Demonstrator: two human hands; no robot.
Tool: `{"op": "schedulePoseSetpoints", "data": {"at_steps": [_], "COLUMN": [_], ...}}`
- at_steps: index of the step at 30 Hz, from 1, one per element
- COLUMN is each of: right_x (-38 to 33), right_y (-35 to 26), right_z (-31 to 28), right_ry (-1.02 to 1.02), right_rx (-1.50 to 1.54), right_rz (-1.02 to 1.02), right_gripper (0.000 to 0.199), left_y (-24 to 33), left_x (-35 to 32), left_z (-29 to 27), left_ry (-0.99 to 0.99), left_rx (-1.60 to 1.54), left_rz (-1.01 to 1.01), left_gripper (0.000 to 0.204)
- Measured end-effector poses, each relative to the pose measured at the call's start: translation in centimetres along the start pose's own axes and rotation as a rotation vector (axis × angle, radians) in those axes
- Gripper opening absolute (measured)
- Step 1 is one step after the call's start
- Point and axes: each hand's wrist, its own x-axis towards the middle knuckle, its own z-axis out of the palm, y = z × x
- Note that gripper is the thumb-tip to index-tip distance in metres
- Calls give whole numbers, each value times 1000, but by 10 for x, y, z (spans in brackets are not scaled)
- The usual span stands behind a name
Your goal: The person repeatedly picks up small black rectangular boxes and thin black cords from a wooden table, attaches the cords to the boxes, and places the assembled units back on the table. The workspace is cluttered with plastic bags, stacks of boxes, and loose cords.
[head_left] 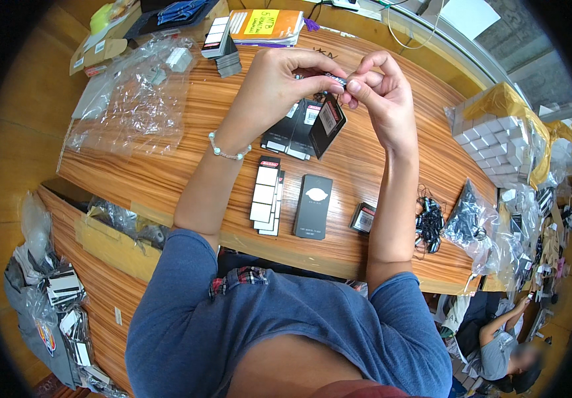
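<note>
Raised over the middle of the table, my left hand point(302, 73) and my right hand point(382, 93) meet fingertip to fingertip, both closed in a pinch. Below the fingertips hangs a tilted black hang tag point(327, 127) with a red and white label. A small dark piece shows between the fingertips; its exact kind and how it joins the tag are hidden. Behind the hanging tag lie more black tags point(286, 136) side by side. Nearer to me are a fanned stack of white-panelled tags point(266, 196) and a black stack of tags point(313, 207).
By my right forearm lie a small black tag pile point(363, 217) and tangled black cords point(428, 224). White boxes point(498, 142) in yellowish plastic stand far right. Clear plastic bags point(136, 99) cover the left side. A co-worker point(501, 355) sits at lower right.
</note>
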Motion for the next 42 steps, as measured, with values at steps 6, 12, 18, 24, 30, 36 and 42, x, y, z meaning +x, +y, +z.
{"op": "schedulePoseSetpoints", "data": {"at_steps": [6, 12, 18, 24, 30, 36, 42], "right_x": [2, 2, 4, 7, 4, 45, 93], "right_y": [8, 9, 14, 15, 19, 40, 54], "right_z": [5, -3, -4, -8, -2, -7, -37], "right_ry": [7, -54, 34, 133, 295, 273, 381], "right_rx": [66, -87, 110, 422, 329, 189, 173], "right_rz": [-37, 127, 116, -8, 57, 276, 258], "right_gripper": [13, 18, 15, 13, 14, 17, 23], "left_y": [9, -17, -36, -29, -42, -70, -107], "left_x": [-1, 8, 11, 6, -1, -14, -33], "left_z": [-2, 3, 11, 15, 2, -26, -28], "left_ry": [-33, 151, -33, -311, -300, -196, -116], "left_rx": [-101, 322, -74, -385, -478, -378, -267], "left_rz": [-87, 249, 142, -67, -242, -399, -570], "left_gripper": [15, 16, 42, 36, 48, 43, 34]}}
